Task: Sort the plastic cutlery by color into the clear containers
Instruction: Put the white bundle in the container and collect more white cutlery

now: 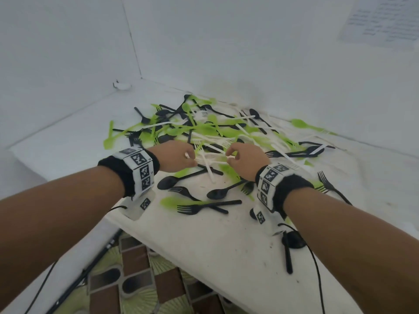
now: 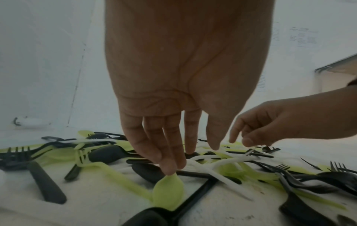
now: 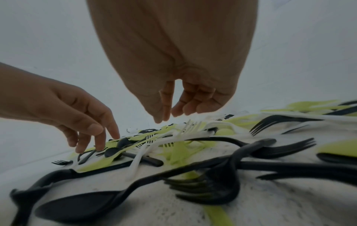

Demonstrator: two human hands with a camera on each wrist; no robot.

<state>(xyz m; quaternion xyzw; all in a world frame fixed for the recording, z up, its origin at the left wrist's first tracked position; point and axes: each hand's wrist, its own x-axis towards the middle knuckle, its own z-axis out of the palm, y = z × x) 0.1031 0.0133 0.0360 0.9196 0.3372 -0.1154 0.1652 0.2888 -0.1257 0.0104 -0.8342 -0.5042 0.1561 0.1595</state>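
Mixed heap of green, black and white plastic cutlery [image 1: 210, 132] lay spread over the middle and far side of the white table [image 1: 204, 250]. Both hands worked white pieces [image 1: 209, 158] at the near edge of the heap. Left hand [image 1: 175, 156] looked pinched on one in the head view; its wrist view showed fingers nearly straight, so grip unclear. Right hand [image 1: 246, 158] pinched a white handle with its fingertips. Risk: pieces interlocked, so a lift could have dragged green or black ones along, or flicked some off the near edge. No clear containers in view. White walls, paper sheet [image 1: 383, 21] far right, patterned floor [image 1: 140, 288].
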